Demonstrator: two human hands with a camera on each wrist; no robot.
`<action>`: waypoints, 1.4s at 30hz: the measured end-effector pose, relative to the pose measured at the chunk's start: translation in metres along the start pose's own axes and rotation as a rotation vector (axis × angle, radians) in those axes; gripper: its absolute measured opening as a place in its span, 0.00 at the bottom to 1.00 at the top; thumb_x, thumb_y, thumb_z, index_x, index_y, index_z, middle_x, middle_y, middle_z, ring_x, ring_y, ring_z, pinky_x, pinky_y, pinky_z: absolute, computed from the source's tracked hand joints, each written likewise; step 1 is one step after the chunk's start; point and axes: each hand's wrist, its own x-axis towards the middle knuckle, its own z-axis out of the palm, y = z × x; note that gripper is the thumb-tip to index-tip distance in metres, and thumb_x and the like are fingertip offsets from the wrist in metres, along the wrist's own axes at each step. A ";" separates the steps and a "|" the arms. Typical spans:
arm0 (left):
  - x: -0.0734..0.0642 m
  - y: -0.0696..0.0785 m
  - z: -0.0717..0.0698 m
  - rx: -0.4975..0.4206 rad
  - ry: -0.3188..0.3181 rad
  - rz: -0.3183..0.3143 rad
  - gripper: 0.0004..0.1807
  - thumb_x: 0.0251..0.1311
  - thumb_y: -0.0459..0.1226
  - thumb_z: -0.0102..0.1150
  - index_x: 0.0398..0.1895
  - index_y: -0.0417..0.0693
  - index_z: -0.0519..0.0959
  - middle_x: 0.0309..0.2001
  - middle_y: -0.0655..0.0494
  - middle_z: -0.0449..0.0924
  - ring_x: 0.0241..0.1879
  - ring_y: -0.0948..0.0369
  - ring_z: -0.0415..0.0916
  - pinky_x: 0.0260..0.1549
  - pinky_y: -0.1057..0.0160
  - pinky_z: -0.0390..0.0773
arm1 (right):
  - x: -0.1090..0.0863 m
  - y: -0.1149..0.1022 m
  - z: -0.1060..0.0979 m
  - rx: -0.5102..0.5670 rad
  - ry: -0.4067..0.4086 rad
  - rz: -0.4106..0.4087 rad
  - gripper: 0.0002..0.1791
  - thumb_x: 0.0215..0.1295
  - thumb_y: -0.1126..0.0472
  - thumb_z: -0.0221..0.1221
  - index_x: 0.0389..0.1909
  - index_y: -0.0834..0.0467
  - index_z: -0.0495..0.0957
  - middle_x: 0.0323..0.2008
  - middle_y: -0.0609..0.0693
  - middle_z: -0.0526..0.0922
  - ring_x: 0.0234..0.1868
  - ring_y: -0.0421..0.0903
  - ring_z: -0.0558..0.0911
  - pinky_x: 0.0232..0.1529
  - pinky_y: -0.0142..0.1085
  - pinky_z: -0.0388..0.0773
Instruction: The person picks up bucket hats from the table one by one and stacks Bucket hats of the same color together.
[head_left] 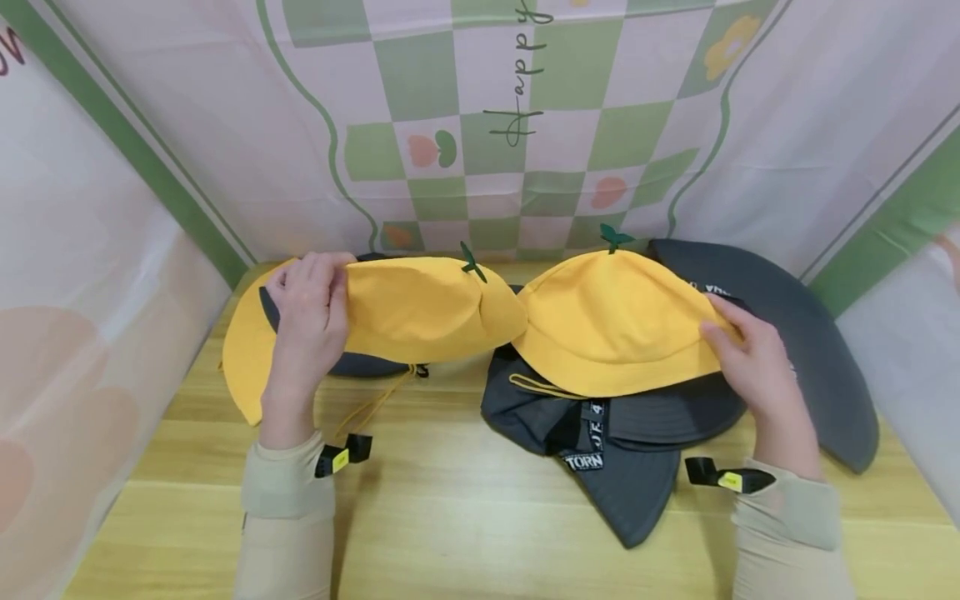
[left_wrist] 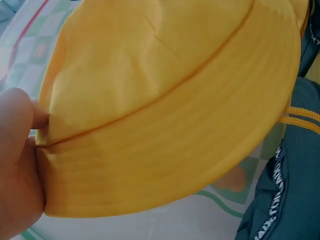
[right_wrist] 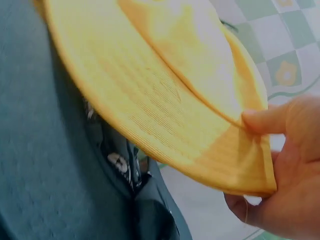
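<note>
My left hand [head_left: 309,312] grips the left end of a yellow bucket hat [head_left: 420,304] with a green sprout on its crown. In the left wrist view, part of that hand [left_wrist: 20,160] shows at the edge of the yellow hat [left_wrist: 150,125]. On the other side, my right hand [head_left: 757,358] pinches a second yellow bucket hat [head_left: 615,317], also topped by a sprout, at its right edge. The thumb lies on the stitched brim in the right wrist view. The two held hats meet near the middle. A yellow cord hangs below each.
Under the right yellow hat lie dark caps [head_left: 630,492] with white-lettered straps. A wide dark brim [head_left: 810,358] spreads at the right. Another yellow piece [head_left: 243,358] and dark fabric lie at the left. The wooden table [head_left: 450,517] backs onto a checkered cloth [head_left: 487,142].
</note>
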 end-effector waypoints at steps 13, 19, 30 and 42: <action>0.001 -0.003 0.008 -0.177 0.086 -0.020 0.13 0.73 0.30 0.40 0.46 0.31 0.75 0.35 0.37 0.75 0.40 0.44 0.69 0.57 0.51 0.58 | -0.002 -0.006 0.007 0.510 -0.081 -0.162 0.28 0.75 0.63 0.53 0.74 0.59 0.64 0.56 0.29 0.76 0.46 0.23 0.81 0.41 0.17 0.78; 0.003 -0.005 0.006 -0.313 0.218 0.026 0.13 0.70 0.28 0.41 0.41 0.27 0.76 0.25 0.39 0.70 0.28 0.62 0.63 0.36 0.67 0.63 | 0.002 -0.006 0.016 0.666 -0.205 -0.123 0.30 0.75 0.64 0.53 0.75 0.61 0.60 0.51 0.29 0.81 0.41 0.28 0.84 0.38 0.20 0.80; 0.002 0.008 0.006 -0.516 0.186 -0.106 0.14 0.74 0.30 0.37 0.45 0.25 0.72 0.35 0.71 0.69 0.32 0.68 0.65 0.37 0.70 0.66 | 0.005 -0.007 0.020 0.299 -0.291 0.031 0.35 0.80 0.51 0.45 0.79 0.61 0.48 0.47 0.22 0.71 0.39 0.25 0.80 0.39 0.23 0.80; -0.001 0.031 0.037 -0.608 0.084 0.014 0.13 0.75 0.28 0.36 0.48 0.29 0.71 0.39 0.36 0.71 0.35 0.67 0.64 0.40 0.70 0.67 | 0.006 -0.013 0.022 0.241 -0.342 0.059 0.33 0.81 0.52 0.41 0.80 0.57 0.44 0.70 0.68 0.64 0.39 0.24 0.79 0.39 0.23 0.79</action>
